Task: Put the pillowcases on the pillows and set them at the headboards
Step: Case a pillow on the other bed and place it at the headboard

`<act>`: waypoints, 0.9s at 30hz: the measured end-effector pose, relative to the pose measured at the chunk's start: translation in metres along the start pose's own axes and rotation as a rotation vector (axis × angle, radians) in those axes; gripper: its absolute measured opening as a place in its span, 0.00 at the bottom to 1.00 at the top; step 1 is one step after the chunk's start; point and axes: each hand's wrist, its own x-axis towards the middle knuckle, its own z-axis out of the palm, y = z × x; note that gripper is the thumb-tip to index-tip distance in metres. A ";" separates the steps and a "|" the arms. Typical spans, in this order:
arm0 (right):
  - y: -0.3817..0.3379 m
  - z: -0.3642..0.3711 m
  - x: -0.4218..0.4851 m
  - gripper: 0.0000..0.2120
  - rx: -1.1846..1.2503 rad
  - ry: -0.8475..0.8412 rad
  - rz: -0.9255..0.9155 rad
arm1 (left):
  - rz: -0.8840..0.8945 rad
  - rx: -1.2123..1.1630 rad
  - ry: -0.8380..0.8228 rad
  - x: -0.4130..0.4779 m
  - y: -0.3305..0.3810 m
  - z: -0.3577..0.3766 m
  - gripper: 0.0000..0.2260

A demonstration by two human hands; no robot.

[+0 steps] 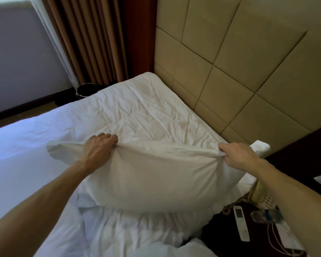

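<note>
A round dark metal bin [87,89] stands on the floor at the far left by the brown curtain [89,39]; its contents cannot be made out. On the white-sheeted bed [17,149], the left hand [98,147] is clenched on the top edge of a plump white pillow in its wrinkled white pillowcase [152,175]. The right hand [235,154] pinches the same edge's other end, near the beige padded headboard [230,71]. A white remote control [241,222] lies on the dark bedside surface [220,236].

pillow [148,175]: white, plain
bed [19,145]: white sheet, bluish tint at the left
headboard [248,71]: beige, square-panel grid
curtain [93,39]: brown, vertical folds
bin [87,89]: black
remote control [241,225]: white
nightstand [220,232]: dark brown
</note>
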 end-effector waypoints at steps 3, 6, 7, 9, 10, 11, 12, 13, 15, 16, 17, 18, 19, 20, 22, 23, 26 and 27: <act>0.012 -0.007 -0.015 0.08 0.022 0.051 0.049 | 0.020 -0.011 0.034 0.029 0.006 -0.010 0.03; 0.026 -0.010 -0.035 0.09 0.020 0.081 0.103 | 0.075 -0.014 0.057 0.060 0.019 -0.022 0.05; 0.031 -0.011 -0.042 0.09 0.024 0.079 0.127 | 0.093 -0.013 0.058 0.070 0.026 -0.026 0.05; 0.043 -0.014 -0.055 0.08 0.047 0.074 0.180 | 0.111 -0.020 0.051 0.092 0.042 -0.034 0.06; 0.050 -0.015 -0.060 0.08 0.058 0.077 0.203 | 0.107 -0.033 0.047 0.103 0.052 -0.037 0.06; 0.057 -0.015 -0.064 0.08 0.068 0.084 0.228 | 0.101 -0.047 0.043 0.114 0.062 -0.039 0.07; 0.066 -0.016 -0.068 0.08 0.075 0.093 0.254 | 0.098 -0.059 0.042 0.126 0.072 -0.041 0.07; 0.075 -0.018 -0.071 0.08 0.077 0.106 0.274 | 0.102 -0.064 0.045 0.137 0.081 -0.043 0.08; 0.095 -0.023 -0.075 0.08 0.081 0.138 0.310 | 0.123 -0.073 0.055 0.162 0.102 -0.047 0.08; 0.104 -0.027 -0.077 0.08 0.083 0.152 0.326 | 0.136 -0.076 0.060 0.176 0.113 -0.049 0.07; 0.115 -0.030 -0.078 0.08 0.086 0.159 0.344 | 0.149 -0.076 0.064 0.190 0.124 -0.051 0.07; 0.127 -0.032 -0.079 0.08 0.090 0.161 0.365 | 0.161 -0.073 0.065 0.204 0.136 -0.052 0.07; 0.139 -0.033 -0.080 0.07 0.095 0.161 0.387 | 0.174 -0.067 0.064 0.219 0.148 -0.053 0.06; 0.152 -0.033 -0.081 0.07 0.103 0.157 0.409 | 0.187 -0.058 0.064 0.233 0.160 -0.053 0.06; 0.176 -0.032 -0.082 0.07 0.114 0.143 0.446 | 0.220 -0.042 0.058 0.263 0.185 -0.052 0.07; 0.188 -0.030 -0.082 0.07 0.124 0.137 0.461 | 0.235 -0.042 0.050 0.277 0.197 -0.050 0.07; 0.219 -0.023 -0.083 0.07 0.176 0.124 0.499 | 0.278 -0.054 0.014 0.317 0.231 -0.039 0.07; 0.229 -0.020 -0.083 0.07 0.188 0.120 0.510 | 0.293 -0.049 0.009 0.330 0.243 -0.035 0.06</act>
